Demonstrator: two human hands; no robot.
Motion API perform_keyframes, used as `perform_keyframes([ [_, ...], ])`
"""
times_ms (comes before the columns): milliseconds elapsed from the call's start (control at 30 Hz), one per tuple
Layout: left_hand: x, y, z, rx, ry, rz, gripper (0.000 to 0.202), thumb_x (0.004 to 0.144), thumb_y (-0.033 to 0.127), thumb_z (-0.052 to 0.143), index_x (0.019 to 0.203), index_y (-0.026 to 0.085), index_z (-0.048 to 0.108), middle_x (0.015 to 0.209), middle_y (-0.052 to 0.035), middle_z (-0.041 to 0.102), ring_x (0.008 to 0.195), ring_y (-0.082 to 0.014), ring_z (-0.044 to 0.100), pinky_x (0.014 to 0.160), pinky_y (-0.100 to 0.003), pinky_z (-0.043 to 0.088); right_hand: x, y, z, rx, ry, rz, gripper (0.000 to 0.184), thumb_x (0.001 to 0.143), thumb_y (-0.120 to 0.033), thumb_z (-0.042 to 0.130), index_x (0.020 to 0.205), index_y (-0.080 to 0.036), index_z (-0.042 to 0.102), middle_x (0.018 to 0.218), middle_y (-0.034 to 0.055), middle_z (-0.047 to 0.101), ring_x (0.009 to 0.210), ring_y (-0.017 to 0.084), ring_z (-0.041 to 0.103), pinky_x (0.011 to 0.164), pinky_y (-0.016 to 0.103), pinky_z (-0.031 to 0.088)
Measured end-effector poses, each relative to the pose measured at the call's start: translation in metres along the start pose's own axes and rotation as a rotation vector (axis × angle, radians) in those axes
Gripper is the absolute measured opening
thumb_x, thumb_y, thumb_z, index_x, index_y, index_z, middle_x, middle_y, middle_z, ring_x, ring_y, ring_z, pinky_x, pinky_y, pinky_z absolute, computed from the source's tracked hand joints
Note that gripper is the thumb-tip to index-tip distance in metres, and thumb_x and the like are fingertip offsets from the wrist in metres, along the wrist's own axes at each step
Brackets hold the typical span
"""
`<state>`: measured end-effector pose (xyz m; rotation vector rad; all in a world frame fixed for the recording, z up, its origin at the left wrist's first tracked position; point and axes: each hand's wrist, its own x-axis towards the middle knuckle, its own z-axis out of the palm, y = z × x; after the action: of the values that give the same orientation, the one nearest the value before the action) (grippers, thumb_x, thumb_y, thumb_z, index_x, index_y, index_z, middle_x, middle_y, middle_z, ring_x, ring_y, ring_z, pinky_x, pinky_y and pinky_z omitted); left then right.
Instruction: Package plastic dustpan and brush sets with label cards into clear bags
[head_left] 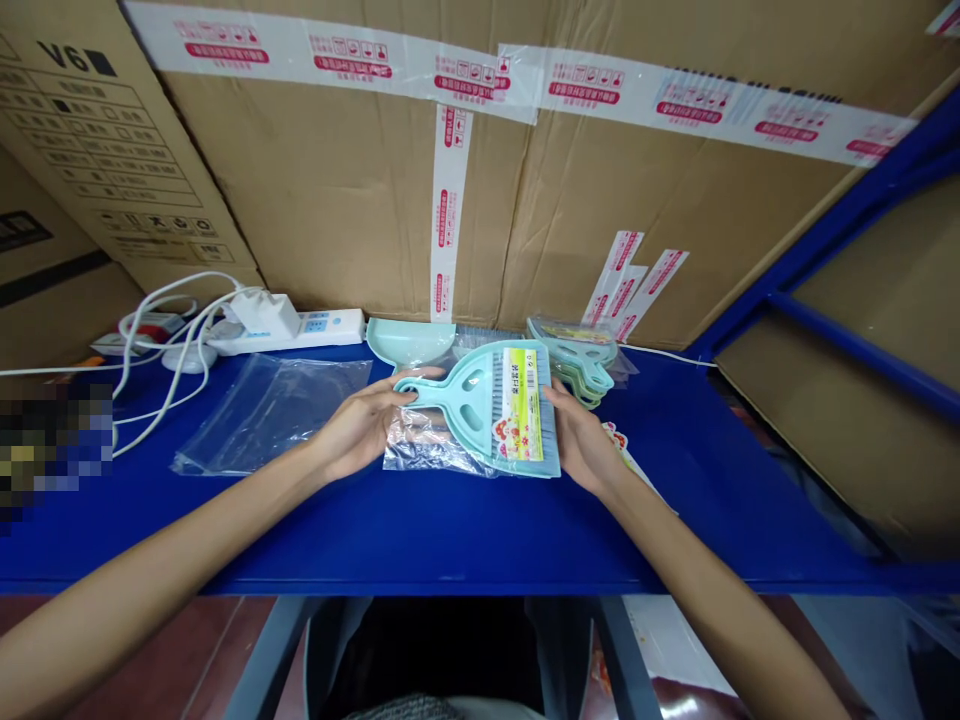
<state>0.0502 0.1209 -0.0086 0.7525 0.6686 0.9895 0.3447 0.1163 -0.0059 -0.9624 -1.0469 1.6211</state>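
Note:
Both hands hold a mint-green dustpan and brush set [469, 410] with grey-blue bristles and a yellow printed label card [523, 405] across them. My left hand [367, 422] pinches the handle end, thumb on top. At the bristle end, my right hand [579, 432] grips the edge, its fingers partly hidden behind. A clear plastic bag [431, 447] lies under the handle. Behind the set sit a mint-green dustpan [410, 342] and, to the right, a pile of wrapped brush sets [581, 355]. Printed cards [634, 455] lie partly under my right wrist.
Flat clear bags [277, 410] lie on the blue table [450, 540] at left. Behind them are a white power strip [330, 327] and tangled white cables [180, 340]. Large cardboard boxes [360, 190] wall off the back. A blue metal frame [810, 230] stands at right.

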Motion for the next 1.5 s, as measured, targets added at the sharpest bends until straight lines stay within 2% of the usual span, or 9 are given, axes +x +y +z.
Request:
perform_keyframes([
  [133, 0.001, -0.006, 0.001, 0.0, 0.064, 0.013, 0.06, 0.091, 0.006, 0.068, 0.15, 0.013, 0.06, 0.126, -0.0173, 0.078, 0.11, -0.0344, 0.079, 0.095, -0.047, 0.068, -0.003, 0.003, 0.008, 0.114, -0.027, 0.087, 0.066, 0.093, -0.052, 0.07, 0.152, -0.029, 0.056, 0.136, 0.0063, 0.075, 0.127, 0.034, 0.069, 0.107, 0.051, 0.057],
  [333, 0.004, -0.002, -0.003, 0.03, 0.055, 0.006, 0.027, 0.095, 0.013, 0.068, 0.122, 0.009, 0.072, 0.123, -0.0203, 0.078, 0.108, -0.0384, 0.08, 0.096, -0.055, 0.067, -0.001, 0.006, 0.002, 0.12, 0.06, 0.058, 0.052, 0.089, -0.046, 0.074, 0.138, -0.029, 0.064, 0.126, 0.0035, 0.079, 0.117, 0.031, 0.074, 0.094, 0.046, 0.064],
  [600, 0.004, 0.019, -0.016, 0.097, 0.062, 0.026, 0.037, 0.1, 0.019, 0.063, 0.136, 0.013, 0.068, 0.125, -0.0215, 0.076, 0.098, -0.0389, 0.081, 0.083, -0.059, 0.068, 0.0, 0.003, -0.009, -0.002, 0.105, -0.001, 0.051, 0.085, -0.038, 0.083, 0.131, -0.025, 0.065, 0.107, 0.0079, 0.081, 0.087, 0.024, 0.079, 0.065, 0.033, 0.064],
  [867, 0.003, 0.021, -0.017, 0.077, 0.04, 0.04, 0.037, 0.102, 0.021, 0.061, 0.139, 0.018, 0.068, 0.11, -0.0156, 0.078, 0.095, -0.0354, 0.082, 0.081, -0.055, 0.07, -0.005, 0.005, -0.004, -0.09, 0.175, -0.209, 0.108, 0.078, -0.032, 0.09, 0.163, -0.046, 0.025, 0.127, 0.0044, 0.076, 0.077, 0.016, 0.076, 0.063, 0.028, 0.063],
  [1000, 0.001, 0.02, -0.014, 0.082, 0.021, 0.042, 0.036, 0.104, 0.023, 0.059, 0.138, 0.019, 0.068, 0.117, -0.0161, 0.077, 0.1, -0.0356, 0.081, 0.084, -0.056, 0.069, -0.004, 0.005, -0.006, -0.167, 0.194, -0.267, 0.06, 0.079, -0.036, 0.089, 0.132, -0.036, 0.062, 0.13, 0.0046, 0.071, 0.078, 0.015, 0.073, 0.06, 0.026, 0.06],
  [1100, 0.0, 0.019, -0.013, 0.084, 0.002, 0.046, 0.037, 0.103, 0.025, 0.062, 0.139, 0.022, 0.068, 0.115, -0.0137, 0.076, 0.103, -0.0355, 0.08, 0.085, -0.055, 0.069, -0.003, 0.003, -0.006, -0.219, 0.194, -0.276, 0.028, 0.081, -0.041, 0.087, 0.101, -0.026, 0.074, 0.113, 0.0042, 0.07, 0.082, 0.016, 0.069, 0.059, 0.025, 0.059],
  [1233, 0.0, 0.015, -0.013, 0.12, -0.025, 0.031, 0.04, 0.102, 0.027, 0.065, 0.142, 0.024, 0.066, 0.121, -0.0144, 0.075, 0.105, -0.0357, 0.08, 0.083, -0.052, 0.07, -0.002, 0.003, -0.006, -0.236, 0.175, -0.307, 0.028, 0.084, -0.05, 0.084, 0.095, -0.025, 0.077, 0.105, 0.005, 0.064, 0.092, 0.02, 0.063, 0.06, 0.026, 0.06],
  [1400, 0.0, 0.009, -0.011, 0.134, -0.053, 0.003, 0.043, 0.102, 0.031, 0.066, 0.144, 0.024, 0.064, 0.124, -0.0147, 0.074, 0.107, -0.036, 0.079, 0.082, -0.05, 0.071, 0.004, 0.006, -0.013, -0.248, 0.249, -0.283, 0.036, 0.066, -0.048, 0.097, 0.081, -0.022, 0.077, 0.106, 0.005, 0.064, 0.088, 0.019, 0.059, 0.055, 0.025, 0.057],
  [1500, 0.0, 0.007, -0.01, 0.143, -0.047, 0.001, 0.04, 0.102, 0.031, 0.066, 0.141, 0.023, 0.066, 0.129, -0.0154, 0.073, 0.106, -0.0367, 0.079, 0.08, -0.051, 0.071, 0.006, 0.005, -0.016, -0.195, 0.268, -0.245, 0.031, 0.062, -0.043, 0.098, 0.074, -0.022, 0.078, 0.108, 0.0051, 0.067, 0.089, 0.018, 0.061, 0.064, 0.026, 0.058],
])
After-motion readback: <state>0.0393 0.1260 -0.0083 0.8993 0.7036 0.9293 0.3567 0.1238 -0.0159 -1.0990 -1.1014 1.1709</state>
